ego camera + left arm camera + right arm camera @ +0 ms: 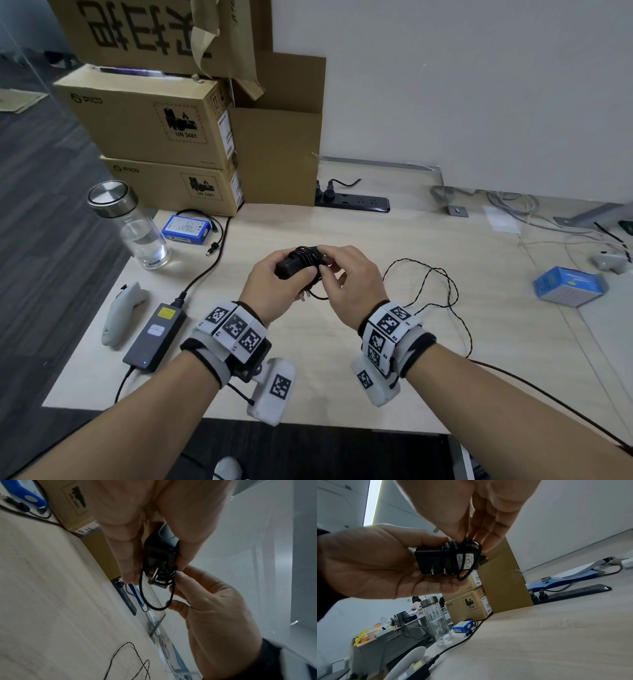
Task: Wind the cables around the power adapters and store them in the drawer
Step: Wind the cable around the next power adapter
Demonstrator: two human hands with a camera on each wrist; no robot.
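My left hand [270, 275] grips a small black plug-in power adapter [291, 267] above the middle of the desk. Its thin black cable is wound several turns around the body [450, 555]. At the adapter's right end, my right hand [337, 265] pinches the cable, and a short loop [154, 605] hangs below beside the metal prongs [152, 576]. A larger black power brick [156, 337] lies flat at the desk's left, its cable [205, 270] unwound and running toward the back. No drawer is in view.
Stacked cardboard boxes [154, 126] fill the back left. A glass bottle [137, 226], a blue battery pack [186, 228] and a white controller [121, 313] sit at the left. A power strip [352, 202] lies behind, with a thin twisted wire [442, 284] and a blue box [570, 286] at the right.
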